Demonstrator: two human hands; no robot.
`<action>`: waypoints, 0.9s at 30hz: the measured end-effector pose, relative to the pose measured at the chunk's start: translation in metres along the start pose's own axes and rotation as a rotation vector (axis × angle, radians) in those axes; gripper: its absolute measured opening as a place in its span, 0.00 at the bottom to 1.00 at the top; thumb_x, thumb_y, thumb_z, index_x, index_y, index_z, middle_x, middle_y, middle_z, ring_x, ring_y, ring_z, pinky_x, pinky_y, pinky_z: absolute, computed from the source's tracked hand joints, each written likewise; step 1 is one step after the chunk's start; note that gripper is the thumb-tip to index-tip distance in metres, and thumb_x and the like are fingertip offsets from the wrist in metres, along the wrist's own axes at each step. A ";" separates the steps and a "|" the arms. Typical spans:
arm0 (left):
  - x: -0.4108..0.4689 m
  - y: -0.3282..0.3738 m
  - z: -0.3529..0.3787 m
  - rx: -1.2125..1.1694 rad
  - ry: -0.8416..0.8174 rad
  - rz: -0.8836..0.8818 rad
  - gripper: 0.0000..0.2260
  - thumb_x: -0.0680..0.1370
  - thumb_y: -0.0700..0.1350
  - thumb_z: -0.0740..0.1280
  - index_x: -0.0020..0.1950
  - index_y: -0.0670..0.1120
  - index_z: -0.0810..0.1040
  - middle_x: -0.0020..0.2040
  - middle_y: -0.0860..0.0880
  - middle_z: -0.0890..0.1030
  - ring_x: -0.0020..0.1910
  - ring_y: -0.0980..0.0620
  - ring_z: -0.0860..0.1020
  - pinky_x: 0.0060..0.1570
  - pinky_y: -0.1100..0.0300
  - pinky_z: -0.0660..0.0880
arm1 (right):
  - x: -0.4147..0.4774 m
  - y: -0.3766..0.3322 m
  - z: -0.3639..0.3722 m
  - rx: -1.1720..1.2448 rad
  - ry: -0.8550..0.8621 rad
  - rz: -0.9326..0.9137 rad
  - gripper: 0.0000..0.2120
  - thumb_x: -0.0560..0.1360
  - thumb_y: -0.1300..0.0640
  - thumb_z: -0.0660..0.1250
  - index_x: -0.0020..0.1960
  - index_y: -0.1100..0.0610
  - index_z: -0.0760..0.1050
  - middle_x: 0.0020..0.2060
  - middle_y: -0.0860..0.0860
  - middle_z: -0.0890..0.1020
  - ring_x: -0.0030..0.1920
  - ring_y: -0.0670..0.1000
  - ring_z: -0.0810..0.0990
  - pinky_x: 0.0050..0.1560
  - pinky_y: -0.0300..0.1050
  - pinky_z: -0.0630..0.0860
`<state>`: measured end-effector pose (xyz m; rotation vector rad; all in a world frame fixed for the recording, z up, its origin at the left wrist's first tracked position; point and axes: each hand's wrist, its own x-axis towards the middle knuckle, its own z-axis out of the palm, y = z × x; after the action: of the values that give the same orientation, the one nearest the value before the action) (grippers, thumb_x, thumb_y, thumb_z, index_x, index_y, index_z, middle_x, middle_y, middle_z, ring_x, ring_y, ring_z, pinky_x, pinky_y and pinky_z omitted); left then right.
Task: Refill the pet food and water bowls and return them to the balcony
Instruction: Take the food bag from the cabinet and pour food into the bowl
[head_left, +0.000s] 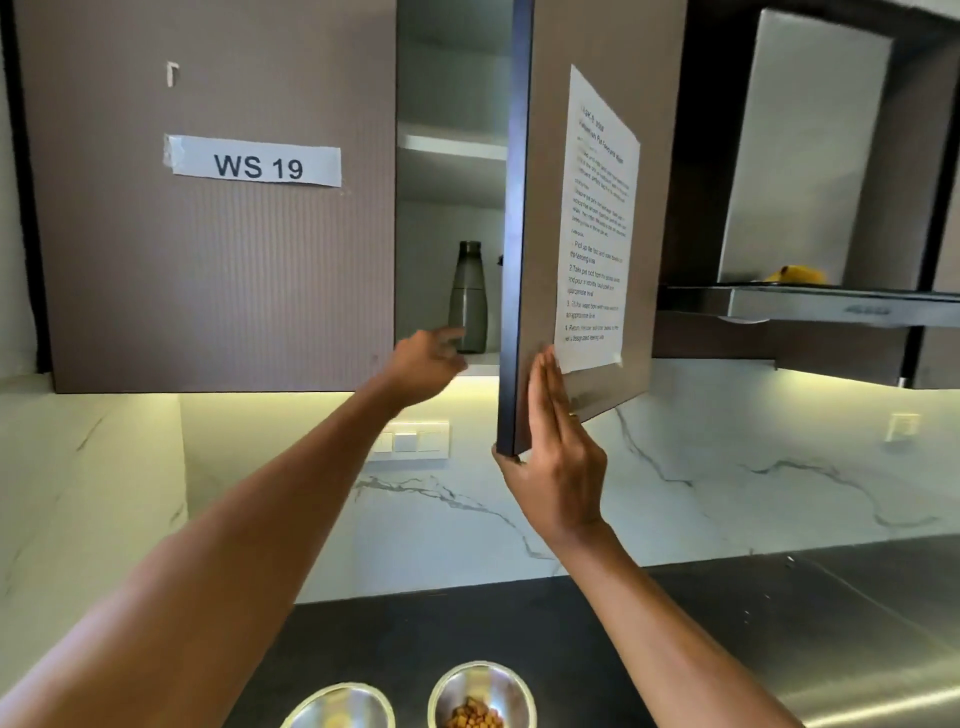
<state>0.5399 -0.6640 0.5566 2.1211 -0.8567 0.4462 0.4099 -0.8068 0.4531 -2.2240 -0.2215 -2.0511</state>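
Above the dark counter (467, 613), in the head view, a wall cabinet stands with its right-hand cabinet door (587, 156) swung open. The right hand (558, 457) holds that door at its lower corner, fingers flat and straight on the outer face, thumb hooked round the edge. The left hand (423, 364) reaches into the opening, fingertips at the base of a dark grey bottle (467, 296) standing upright on the lowest shelf. Blur hides whether the fingers touch or grasp it.

At the bottom edge two steel bowls sit side by side on the counter. The right bowl (480, 680) holds brown kibble, and the left bowl (332, 699) shows something pale inside. A printed sheet (597, 218) is taped to the open door, and a label (254, 166) reading "WS 19" is on the closed one.
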 end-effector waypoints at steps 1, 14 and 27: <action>-0.003 0.015 0.013 -0.111 -0.016 -0.001 0.20 0.81 0.47 0.66 0.74 0.51 0.74 0.68 0.45 0.79 0.65 0.45 0.78 0.66 0.50 0.74 | -0.005 0.005 -0.013 0.008 0.049 0.019 0.39 0.72 0.50 0.78 0.75 0.70 0.70 0.74 0.64 0.74 0.71 0.62 0.76 0.63 0.47 0.76; -0.050 0.157 0.146 -0.496 -0.409 0.152 0.25 0.83 0.36 0.62 0.79 0.52 0.68 0.75 0.48 0.74 0.74 0.53 0.72 0.44 0.78 0.73 | -0.039 0.082 -0.133 0.329 0.431 0.521 0.13 0.79 0.55 0.72 0.55 0.66 0.84 0.45 0.55 0.88 0.45 0.50 0.86 0.44 0.43 0.82; -0.040 0.131 0.174 -0.225 -0.283 0.068 0.23 0.81 0.41 0.64 0.77 0.52 0.71 0.68 0.44 0.80 0.64 0.47 0.78 0.59 0.54 0.78 | -0.034 0.153 -0.168 0.653 0.663 0.864 0.10 0.77 0.59 0.73 0.50 0.44 0.86 0.46 0.43 0.89 0.50 0.47 0.86 0.57 0.68 0.82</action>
<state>0.4243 -0.8429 0.4964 1.9771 -1.0877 0.0766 0.2703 -0.9881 0.4358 -0.9258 0.1116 -1.7105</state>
